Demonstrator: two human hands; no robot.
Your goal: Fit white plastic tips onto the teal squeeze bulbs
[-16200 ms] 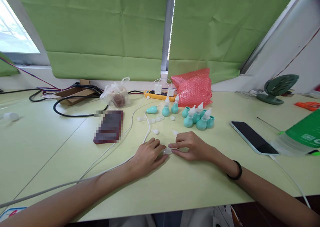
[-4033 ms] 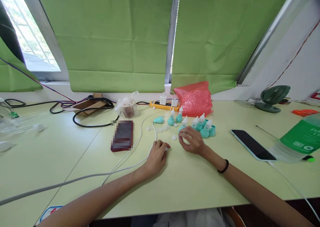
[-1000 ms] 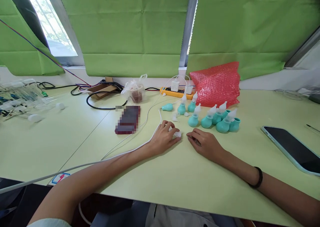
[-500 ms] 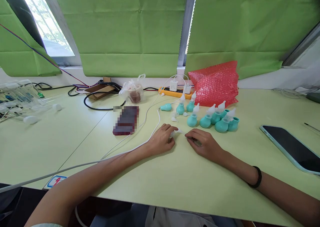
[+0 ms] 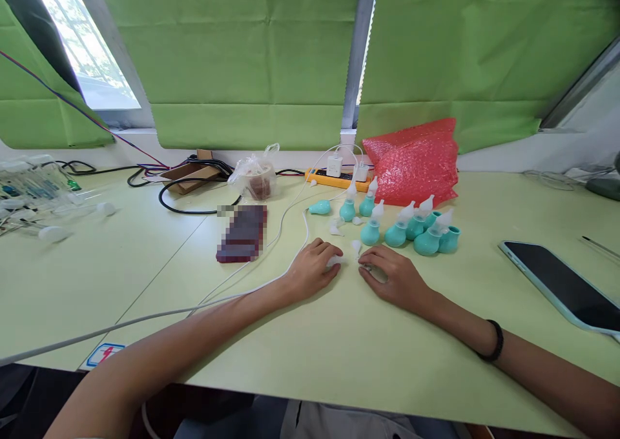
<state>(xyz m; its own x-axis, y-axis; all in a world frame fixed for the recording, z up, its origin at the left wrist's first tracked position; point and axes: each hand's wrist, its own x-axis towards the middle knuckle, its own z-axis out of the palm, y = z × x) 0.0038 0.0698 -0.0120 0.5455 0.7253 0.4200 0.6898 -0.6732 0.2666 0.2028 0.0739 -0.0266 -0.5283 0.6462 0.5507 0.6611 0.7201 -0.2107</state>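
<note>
My left hand [image 5: 310, 274] rests on the table, thumb and forefinger closed on a small translucent white nozzle [image 5: 334, 261]. Facing it, my right hand [image 5: 398, 280] is curled with thumb and fingertips together; a tiny pale bit shows between them, too small to name. Just beyond those fingertips is another white nozzle [image 5: 356, 246], apart from the left hand. Several teal squeeze bulbs, such as the front one [image 5: 370, 234], stand past my right hand, most with translucent tips. One teal bulb [image 5: 320, 207] lies on its side. Loose white pieces [image 5: 336, 230] lie nearby.
A white cable [image 5: 242, 295] crosses over my left forearm. Left of it lies a dark red phone-like object [image 5: 242, 234], pixelated. A red bubble-wrap bag [image 5: 415, 164] and an orange power strip [image 5: 329, 179] sit behind the bulbs. A phone [image 5: 564, 287] is at right.
A white nozzle that lay between my hands now sits upright-looking by my right fingertips. A nozzle now shows in my left fingers. The view has shifted slightly; both hands stay nearly in place.
</note>
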